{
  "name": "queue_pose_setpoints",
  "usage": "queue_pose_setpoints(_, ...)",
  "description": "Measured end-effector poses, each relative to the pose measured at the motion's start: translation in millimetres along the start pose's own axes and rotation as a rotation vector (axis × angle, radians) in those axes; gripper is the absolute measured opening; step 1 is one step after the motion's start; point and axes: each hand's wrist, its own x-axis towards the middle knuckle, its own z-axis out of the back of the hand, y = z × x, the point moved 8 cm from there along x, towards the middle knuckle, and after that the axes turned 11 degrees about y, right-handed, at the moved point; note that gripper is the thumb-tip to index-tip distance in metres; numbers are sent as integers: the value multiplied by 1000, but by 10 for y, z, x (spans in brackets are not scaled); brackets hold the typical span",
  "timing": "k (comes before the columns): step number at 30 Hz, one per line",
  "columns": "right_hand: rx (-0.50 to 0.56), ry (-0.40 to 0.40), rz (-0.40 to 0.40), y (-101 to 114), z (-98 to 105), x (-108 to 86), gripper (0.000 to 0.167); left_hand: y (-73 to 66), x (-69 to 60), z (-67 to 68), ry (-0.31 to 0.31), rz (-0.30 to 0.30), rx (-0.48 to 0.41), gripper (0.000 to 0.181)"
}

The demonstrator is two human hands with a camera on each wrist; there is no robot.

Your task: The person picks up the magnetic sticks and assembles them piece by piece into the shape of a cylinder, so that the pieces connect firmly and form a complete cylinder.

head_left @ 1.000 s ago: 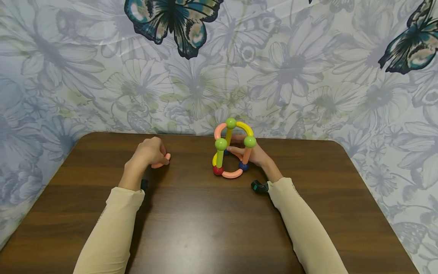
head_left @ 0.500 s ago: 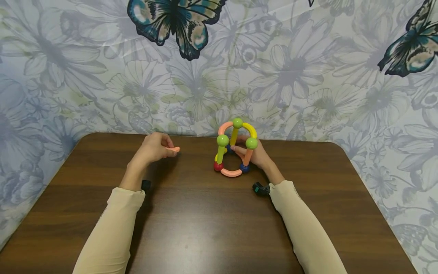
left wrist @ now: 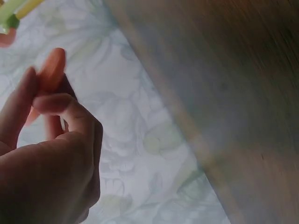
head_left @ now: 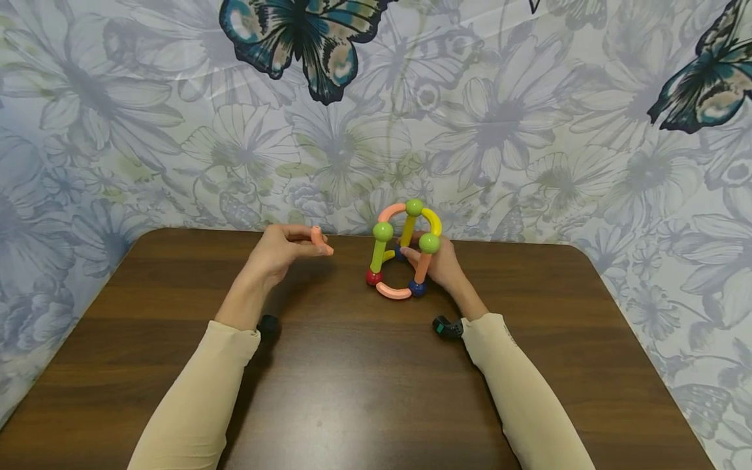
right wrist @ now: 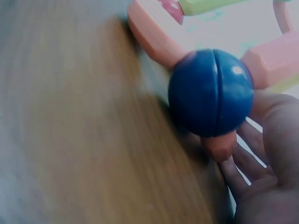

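My left hand (head_left: 275,253) pinches a curved salmon-coloured stick (head_left: 318,237) between thumb and fingers, above the table's far side; in the left wrist view the stick (left wrist: 53,69) pokes up past the fingertips. Right of it stands a ball-and-stick frame (head_left: 378,256) with green balls on top and red and blue balls at its base. Yellow, green and salmon sticks join the balls. My right hand (head_left: 446,266) holds the frame from its right side, partly hidden behind it. Up close, the right wrist view shows a blue ball (right wrist: 210,93) beside that hand, with salmon sticks meeting it.
The brown wooden table (head_left: 341,391) ends just behind the frame. Beyond it hangs a pale flower-print cloth (head_left: 499,130) with teal butterflies. A dark wrist device (head_left: 448,327) sits by the right sleeve.
My left hand has moved right toward the frame, turning the curved stick more upright. The frame has shifted slightly and tilted a little, with the right hand staying on it.
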Motion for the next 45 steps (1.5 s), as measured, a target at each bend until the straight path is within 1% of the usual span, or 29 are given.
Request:
queue_pose_setpoints(3,-19,-33,-27,-3,10,-18,27,-7,27,-93,52,13,-41,38)
queue_pose_setpoints(6,-36,-51,-42,-5,12,-33,29,-41,52,-259,129,29,-105,40)
queue_pose_setpoints(8,-47,-60,-43,3,13,-43,31,-71,61,-413,185,33,-157,38)
queue_pose_setpoints(12,-55,-79,-27,25,14,-58,31,-120,48,-773,287,31,-241,33)
queue_pose_setpoints(14,-65,-81,-5,43,9,-60,29,-129,40,-947,317,31,-283,32)
queue_pose_setpoints(16,-87,-82,19,59,2,-62,28,-123,39,-1101,330,36,-337,31)
queue_pose_setpoints(18,-107,-78,36,70,-6,-66,27,-110,47,-1224,318,45,-396,28)
queue_pose_setpoints(21,-108,-80,42,77,-2,-75,27,-95,71,-1350,262,59,-497,19)
queue_pose_setpoints(23,-98,-87,40,77,11,-79,27,-103,91,-1409,220,54,-566,17)
queue_pose_setpoints(26,-93,-101,41,77,30,-81,24,-117,118,-1479,173,45,-661,16)
queue_pose_setpoints(29,-87,-107,39,64,31,-72,23,-111,127,-1513,129,49,-727,15)
queue_pose_setpoints(32,-69,-98,35,57,27,-61,29,-86,121,-1495,65,58,-752,13)
queue_pose_setpoints(35,-66,-88,43,72,24,-52,37,-77,117,-1473,30,47,-744,20)
queue_pose_setpoints(37,-77,-83,54,94,21,-52,38,-75,113,-1466,18,38,-735,24)
queue_pose_setpoints(39,-67,-83,61,104,21,-57,38,-73,106,-1469,9,33,-728,27)
queue_pose_setpoints(45,-29,-96,61,101,22,-80,37,-69,72,-1452,-71,13,-723,26)
